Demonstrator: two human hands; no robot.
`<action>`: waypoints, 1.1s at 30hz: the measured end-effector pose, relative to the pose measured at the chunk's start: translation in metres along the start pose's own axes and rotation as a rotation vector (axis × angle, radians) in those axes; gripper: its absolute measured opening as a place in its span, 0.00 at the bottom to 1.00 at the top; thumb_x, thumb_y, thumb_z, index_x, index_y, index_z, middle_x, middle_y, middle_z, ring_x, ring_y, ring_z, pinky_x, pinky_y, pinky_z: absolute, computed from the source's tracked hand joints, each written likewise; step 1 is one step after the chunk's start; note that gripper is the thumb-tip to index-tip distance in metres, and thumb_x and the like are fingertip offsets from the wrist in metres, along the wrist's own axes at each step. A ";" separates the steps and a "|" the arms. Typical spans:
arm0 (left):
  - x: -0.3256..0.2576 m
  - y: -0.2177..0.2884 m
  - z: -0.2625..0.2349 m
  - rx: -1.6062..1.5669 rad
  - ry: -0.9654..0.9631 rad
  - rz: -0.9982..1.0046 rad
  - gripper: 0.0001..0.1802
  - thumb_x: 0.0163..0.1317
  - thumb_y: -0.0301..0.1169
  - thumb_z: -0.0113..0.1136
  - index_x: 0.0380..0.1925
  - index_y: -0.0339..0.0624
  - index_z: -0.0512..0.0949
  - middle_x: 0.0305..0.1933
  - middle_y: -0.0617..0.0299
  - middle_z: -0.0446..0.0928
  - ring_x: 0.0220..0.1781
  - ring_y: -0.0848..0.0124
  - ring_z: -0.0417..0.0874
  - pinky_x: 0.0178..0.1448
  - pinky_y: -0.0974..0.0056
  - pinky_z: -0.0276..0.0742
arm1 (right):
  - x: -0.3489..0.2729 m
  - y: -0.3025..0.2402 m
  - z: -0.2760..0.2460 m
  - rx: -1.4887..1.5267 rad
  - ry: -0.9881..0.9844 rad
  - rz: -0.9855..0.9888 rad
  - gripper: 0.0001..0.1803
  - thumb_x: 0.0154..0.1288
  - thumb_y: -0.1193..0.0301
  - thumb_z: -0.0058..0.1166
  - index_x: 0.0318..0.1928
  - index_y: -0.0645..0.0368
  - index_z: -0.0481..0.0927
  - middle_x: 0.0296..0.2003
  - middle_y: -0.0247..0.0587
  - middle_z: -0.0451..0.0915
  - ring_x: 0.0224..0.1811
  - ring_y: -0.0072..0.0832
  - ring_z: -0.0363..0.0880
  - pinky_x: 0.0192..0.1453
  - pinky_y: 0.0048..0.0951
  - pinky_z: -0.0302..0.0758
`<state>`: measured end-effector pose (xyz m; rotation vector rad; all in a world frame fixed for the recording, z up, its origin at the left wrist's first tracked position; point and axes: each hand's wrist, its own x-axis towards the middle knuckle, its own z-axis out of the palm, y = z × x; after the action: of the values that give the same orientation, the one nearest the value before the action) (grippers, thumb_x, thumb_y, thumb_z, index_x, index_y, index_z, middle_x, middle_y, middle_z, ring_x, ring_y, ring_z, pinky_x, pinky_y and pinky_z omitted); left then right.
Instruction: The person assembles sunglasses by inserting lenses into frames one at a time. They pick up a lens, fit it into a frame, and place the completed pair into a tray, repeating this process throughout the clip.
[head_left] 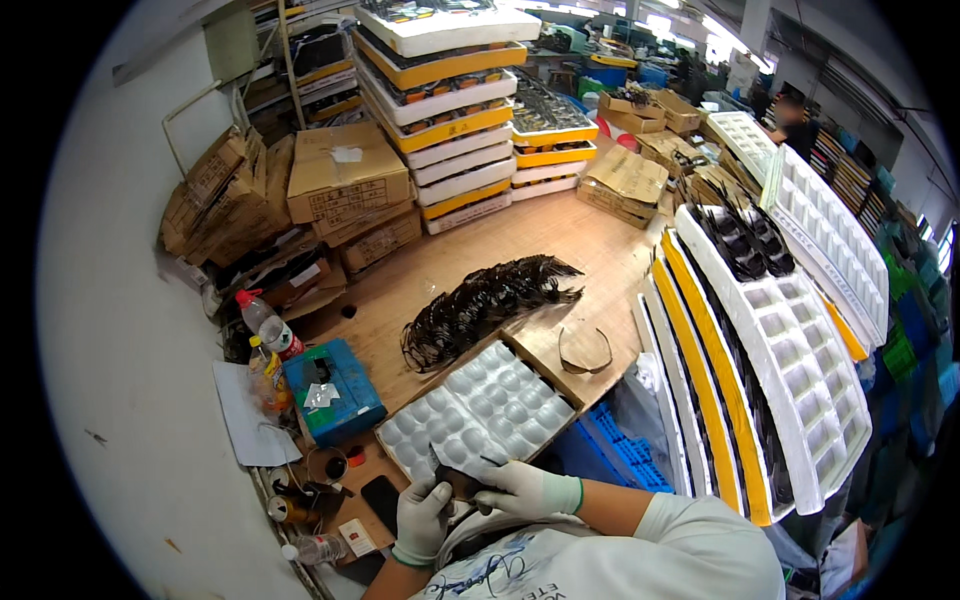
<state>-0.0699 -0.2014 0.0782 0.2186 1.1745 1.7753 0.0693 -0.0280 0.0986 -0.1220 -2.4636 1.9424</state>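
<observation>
White-gloved, my right hand (515, 489) grips a dark piece (462, 486) just beside the pale cupped tray (466, 421); my left hand (421, 518) curls close by, its hold unclear from my end. Beyond, dark curved strips (485, 307) lie bunched on the table (405, 267).

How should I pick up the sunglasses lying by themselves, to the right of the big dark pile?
Probably by the middle of the dark front of the sunglasses, coming from the near side with the right hand once it lets go of the dark piece. The front faces you, while the thin arms spread away and look easier to bend.
</observation>
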 end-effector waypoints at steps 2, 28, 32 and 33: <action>-0.003 0.004 0.006 0.172 0.036 0.031 0.08 0.70 0.30 0.61 0.36 0.36 0.81 0.27 0.65 0.79 0.25 0.79 0.76 0.31 0.72 0.72 | -0.002 -0.010 -0.004 -0.173 0.025 0.004 0.11 0.74 0.69 0.52 0.47 0.66 0.78 0.30 0.50 0.83 0.34 0.45 0.82 0.42 0.41 0.77; 0.129 -0.089 0.017 1.279 0.052 -0.008 0.21 0.62 0.37 0.65 0.50 0.33 0.82 0.46 0.46 0.84 0.47 0.56 0.87 0.55 0.56 0.81 | -0.036 0.209 -0.189 -1.318 0.543 0.505 0.12 0.66 0.67 0.50 0.46 0.55 0.80 0.39 0.42 0.85 0.43 0.37 0.85 0.51 0.46 0.76; 0.124 -0.125 0.000 1.728 0.069 -0.161 0.23 0.61 0.47 0.65 0.47 0.41 0.84 0.46 0.48 0.82 0.50 0.51 0.82 0.57 0.50 0.77 | -0.031 0.290 -0.233 -1.328 0.523 0.525 0.09 0.65 0.67 0.50 0.43 0.53 0.80 0.41 0.41 0.85 0.47 0.36 0.85 0.52 0.45 0.76; 0.123 -0.131 -0.002 1.735 0.068 -0.193 0.24 0.60 0.50 0.64 0.45 0.43 0.84 0.47 0.48 0.82 0.52 0.49 0.81 0.58 0.48 0.76 | -0.030 0.298 -0.242 -1.249 0.426 0.586 0.10 0.65 0.67 0.50 0.43 0.54 0.80 0.42 0.42 0.85 0.48 0.37 0.85 0.52 0.45 0.77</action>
<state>-0.0551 -0.0967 -0.0666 0.9635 2.3640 0.1673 0.1290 0.2742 -0.1327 -1.1597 -2.9936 0.0273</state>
